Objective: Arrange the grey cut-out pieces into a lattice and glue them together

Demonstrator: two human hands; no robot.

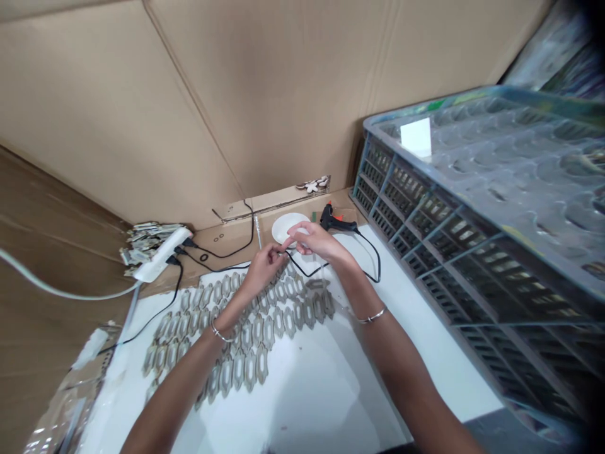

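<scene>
My left hand (265,266) is closed in a pinch, its fingertips meeting those of my right hand (312,241). The right hand's fingers are bent, thumb and forefinger close together. Whatever lies between the fingertips is too small or hidden to make out. Just behind the hands sits a round white dish (282,225), partly covered by the right hand. Below them, rows of greyish, elongated ring-shaped pieces with pointed ends (268,331) lie on the white board (321,384). A black glue gun with orange parts (333,219) rests beyond the right hand.
At right stands a large grey plastic crate (401,208) with a clear moulded tray (501,151) on top. A white power strip (163,255) with black plugs lies at left beside a pile of pieces (151,238). Black cables cross the board; cardboard walls (283,94) rise behind.
</scene>
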